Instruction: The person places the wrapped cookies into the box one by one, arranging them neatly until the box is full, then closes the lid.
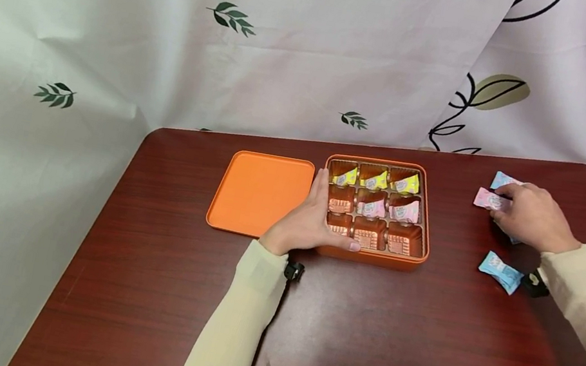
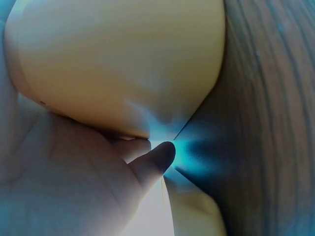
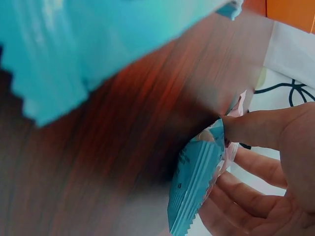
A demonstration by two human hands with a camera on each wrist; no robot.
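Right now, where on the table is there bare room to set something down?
Bare wood spans the near table between the two sleeves, and left of the lid. The tray still has four empty cells. Crowded: the far right, around the right hand and candies.

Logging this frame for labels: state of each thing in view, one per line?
orange box: open, five of nine cells filled
lid: off, flat on the table beside the box
left hand: flat against the box's left side
right hand: pinching pink candy
blue candy: loose on table
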